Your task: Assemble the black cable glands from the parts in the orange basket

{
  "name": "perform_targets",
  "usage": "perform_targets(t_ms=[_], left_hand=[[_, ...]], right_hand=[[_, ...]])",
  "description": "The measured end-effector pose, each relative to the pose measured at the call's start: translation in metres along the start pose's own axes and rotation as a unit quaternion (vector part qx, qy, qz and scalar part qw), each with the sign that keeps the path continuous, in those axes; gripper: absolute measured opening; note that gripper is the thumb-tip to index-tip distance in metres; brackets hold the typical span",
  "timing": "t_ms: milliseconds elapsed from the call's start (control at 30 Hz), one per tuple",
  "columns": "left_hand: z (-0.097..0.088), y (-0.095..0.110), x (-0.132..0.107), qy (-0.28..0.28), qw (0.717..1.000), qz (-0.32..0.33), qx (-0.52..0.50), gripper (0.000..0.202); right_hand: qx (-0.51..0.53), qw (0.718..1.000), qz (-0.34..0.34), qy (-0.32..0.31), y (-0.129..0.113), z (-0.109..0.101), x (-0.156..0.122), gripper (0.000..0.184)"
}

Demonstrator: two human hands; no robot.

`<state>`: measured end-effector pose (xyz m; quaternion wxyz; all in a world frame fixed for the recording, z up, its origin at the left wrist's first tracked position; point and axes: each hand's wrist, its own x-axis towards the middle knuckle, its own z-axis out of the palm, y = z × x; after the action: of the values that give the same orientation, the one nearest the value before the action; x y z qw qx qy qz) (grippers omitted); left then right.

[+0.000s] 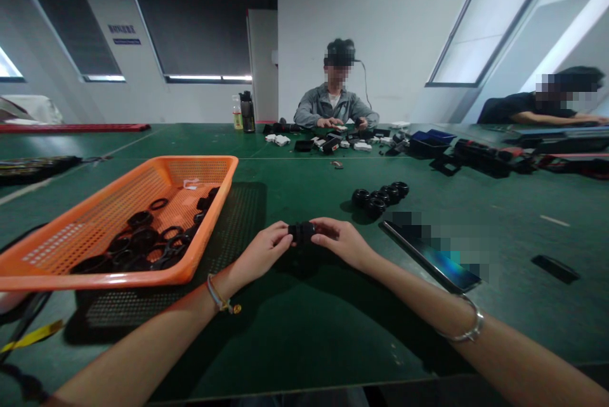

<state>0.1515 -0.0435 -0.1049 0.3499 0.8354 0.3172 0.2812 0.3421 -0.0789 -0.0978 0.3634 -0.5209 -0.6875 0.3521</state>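
Observation:
Between my hands, just above the table, is a short black cylindrical part (302,232) with raised rings, lying sideways. My left hand (266,247) pinches its left end between thumb and fingers. From the other side, my right hand (343,241) closes on the right end. The fingertips hide both ends of the part. Left of my hands stands an orange perforated basket (188,275) with several black rings and round parts (143,239) in it. A cluster of several round black parts (375,205) sits on the table beyond my right hand.
A phone (432,256) lies beside my right forearm on the green table (295,343), with a small black piece (556,269) farther right. Across the table a person (335,106) handles small parts; another person (523,106) sits far right. Bottles (247,112) stand at the back.

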Motion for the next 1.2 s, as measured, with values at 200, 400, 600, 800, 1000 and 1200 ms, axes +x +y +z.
perform_targets(t_ms=[200,400,600,800,1000,1200], left_hand=[[0.005,-0.004,0.000,0.021,0.993,-0.079,-0.086,0.016],[0.007,-0.004,0.001,0.015,0.981,-0.088,-0.172,0.027],[0.003,0.003,0.000,-0.025,0.997,-0.059,-0.043,0.024],[0.004,0.002,-0.002,-0.033,0.998,-0.053,0.013,0.025],[0.004,0.009,-0.003,-0.020,0.997,-0.049,0.063,0.028],[0.003,0.006,-0.004,0.001,0.990,-0.008,0.141,0.033]], right_hand=[[-0.035,0.999,-0.025,-0.006,0.000,0.001,-0.001,0.036],[-0.081,0.988,-0.130,0.029,0.001,0.004,-0.005,0.040],[-0.174,0.960,-0.217,0.039,0.007,0.005,-0.007,0.043],[-0.230,0.947,-0.221,0.026,0.004,0.005,-0.007,0.040],[-0.200,0.971,-0.131,0.008,-0.005,0.007,-0.010,0.038],[-0.072,0.996,-0.048,-0.012,-0.015,0.010,-0.012,0.030]])
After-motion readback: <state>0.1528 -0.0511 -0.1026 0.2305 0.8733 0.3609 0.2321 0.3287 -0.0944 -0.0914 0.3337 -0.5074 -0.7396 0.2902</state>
